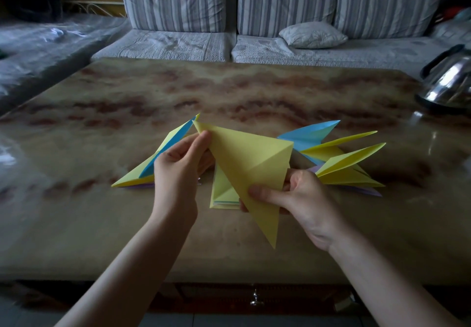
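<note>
Marble table (pixel 254 92), kettle (pixel 451 82) at edge; left hand (pixel 178 168), right hand (pixel 305 199) pinch folded yellow paper (pixel 249 158).

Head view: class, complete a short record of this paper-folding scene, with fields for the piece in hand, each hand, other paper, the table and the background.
Piece in hand: yellow folded paper, kite-shaped, held between both hands
Left: the left hand pinches its upper tip
Right: the right hand pinches its lower right edge
Other paper: flat stack beneath it; left pile and right pile of pointed yellow and blue folds
Table: marbled table, steel kettle at its right edge
Background: striped sofa with a pillow
</note>
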### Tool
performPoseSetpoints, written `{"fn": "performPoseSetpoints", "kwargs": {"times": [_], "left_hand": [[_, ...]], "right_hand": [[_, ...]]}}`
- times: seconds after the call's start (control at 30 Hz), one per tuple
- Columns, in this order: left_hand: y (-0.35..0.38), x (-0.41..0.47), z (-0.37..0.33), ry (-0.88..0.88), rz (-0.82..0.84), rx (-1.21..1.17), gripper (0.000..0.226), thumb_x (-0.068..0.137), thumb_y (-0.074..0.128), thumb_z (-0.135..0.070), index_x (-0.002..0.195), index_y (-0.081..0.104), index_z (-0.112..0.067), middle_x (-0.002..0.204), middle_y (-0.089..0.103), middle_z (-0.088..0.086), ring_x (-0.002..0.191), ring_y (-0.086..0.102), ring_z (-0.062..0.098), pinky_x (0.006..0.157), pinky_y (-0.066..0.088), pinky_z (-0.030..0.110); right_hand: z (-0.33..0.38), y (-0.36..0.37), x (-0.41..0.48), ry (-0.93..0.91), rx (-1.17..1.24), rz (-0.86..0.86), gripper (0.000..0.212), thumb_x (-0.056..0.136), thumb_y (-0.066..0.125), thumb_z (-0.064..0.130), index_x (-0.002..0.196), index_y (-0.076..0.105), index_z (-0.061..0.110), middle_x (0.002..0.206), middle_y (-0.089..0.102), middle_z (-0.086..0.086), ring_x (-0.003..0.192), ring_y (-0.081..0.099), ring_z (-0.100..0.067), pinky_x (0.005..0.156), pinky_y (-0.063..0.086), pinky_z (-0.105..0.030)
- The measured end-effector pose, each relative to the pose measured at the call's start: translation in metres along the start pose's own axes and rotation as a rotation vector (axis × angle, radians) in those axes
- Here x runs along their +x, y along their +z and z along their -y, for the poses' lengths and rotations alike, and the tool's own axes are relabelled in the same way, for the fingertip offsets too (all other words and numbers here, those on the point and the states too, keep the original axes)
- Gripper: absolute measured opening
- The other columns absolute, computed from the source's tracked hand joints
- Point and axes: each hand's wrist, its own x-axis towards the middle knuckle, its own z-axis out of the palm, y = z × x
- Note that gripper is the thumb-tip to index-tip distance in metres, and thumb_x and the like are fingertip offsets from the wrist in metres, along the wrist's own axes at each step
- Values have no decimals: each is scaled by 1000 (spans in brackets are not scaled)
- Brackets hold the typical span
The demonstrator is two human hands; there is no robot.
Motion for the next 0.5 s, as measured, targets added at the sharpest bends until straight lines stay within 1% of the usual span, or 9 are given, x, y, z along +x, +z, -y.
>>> {"fn": "performPoseSetpoints", "kwargs": {"times": [0.07, 0.13, 0.23, 0.3, 0.37, 0.43, 0.5], "left_hand": [[0, 2, -1, 15, -9, 18, 11, 88, 61, -13, 84, 72, -12, 69, 71, -2, 66, 67, 7, 66, 55, 18], [-1, 3, -2, 27, -19, 13, 12, 89, 60, -15, 84, 72, -14, 70, 72, -3, 66, 67, 6, 67, 54, 19], [-2, 6, -7, 42, -12, -47, 14, 91, 57, -14, 90, 71, -11, 84, 75, 1, 77, 70, 9, 70, 54, 18], [-4, 7, -8, 38, 3, -68, 15, 92, 55, -13, 94, 70, -9, 89, 75, 3, 84, 71, 11, 72, 54, 17], [-4, 7, -8, 25, 7, -73, 16, 92, 55, -14, 94, 70, -10, 91, 75, 3, 87, 71, 12, 74, 54, 18], [-5, 9, -10, 35, -5, -85, 17, 94, 53, -15, 91, 70, -13, 89, 75, 2, 88, 71, 15, 78, 55, 21], [-9, 14, -16, 50, -29, -111, 18, 96, 50, -16, 93, 68, -14, 87, 75, 0, 90, 71, 15, 83, 54, 24]], "right_hand": [[1, 0, -1, -1, 7, 4, 15, 75, 69, -4, 88, 67, 3, 83, 73, -19, 67, 72, -27, 64, 59, -28], [1, -1, -1, -5, 3, 0, 15, 75, 68, -5, 88, 67, 3, 82, 73, -18, 66, 72, -26, 62, 58, -27], [0, -4, -1, -13, -27, -10, 17, 75, 70, -3, 91, 67, 2, 82, 74, -17, 70, 72, -29, 63, 57, -26], [-2, -6, -1, -17, -41, -26, 19, 74, 72, -1, 92, 67, 3, 83, 74, -16, 72, 72, -29, 65, 58, -27], [-2, -7, 0, -22, -45, -34, 19, 73, 72, -2, 90, 67, 3, 82, 74, -16, 70, 72, -29, 64, 58, -28], [-4, -8, -1, -20, -58, -31, 19, 73, 73, -1, 91, 67, 1, 80, 74, -16, 70, 72, -29, 62, 57, -26], [-6, -10, 0, -15, -56, -42, 22, 72, 74, 2, 93, 67, 0, 80, 74, -15, 71, 72, -30, 63, 57, -27]]}}
